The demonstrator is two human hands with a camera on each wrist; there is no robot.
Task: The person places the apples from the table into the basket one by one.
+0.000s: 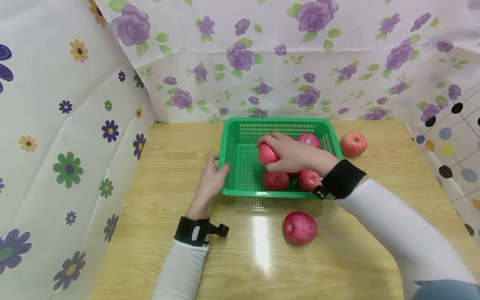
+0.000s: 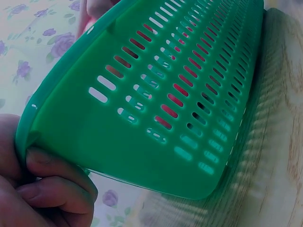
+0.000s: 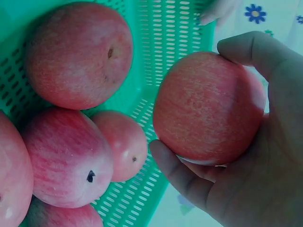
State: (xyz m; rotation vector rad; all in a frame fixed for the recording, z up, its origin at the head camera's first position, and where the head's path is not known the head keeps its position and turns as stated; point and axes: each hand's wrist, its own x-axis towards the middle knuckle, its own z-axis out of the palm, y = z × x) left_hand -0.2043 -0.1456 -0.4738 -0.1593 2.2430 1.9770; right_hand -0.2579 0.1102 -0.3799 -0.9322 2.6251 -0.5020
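Note:
My left hand (image 1: 211,179) grips the left rim of a green plastic basket (image 1: 231,189); in the left wrist view its fingers (image 2: 59,189) curl round that rim. Above the inside of the basket, my right hand (image 1: 288,153) holds a red apple (image 1: 268,155). The right wrist view shows thumb and fingers spread round this apple (image 3: 208,109). Several other apples lie in the basket's right half, among them a dark red one (image 1: 276,181), one by the front wall (image 1: 309,180) and one at the back (image 1: 309,140). My right hand and wrist hide part of them.
On the wooden table (image 1: 157,216), a dark red apple (image 1: 300,228) lies in front of the basket. A paler apple (image 1: 353,144) sits beyond its right end. Flowered sheets (image 1: 210,66) hang behind and along the left, and a dotted sheet (image 1: 455,146) stands at the right.

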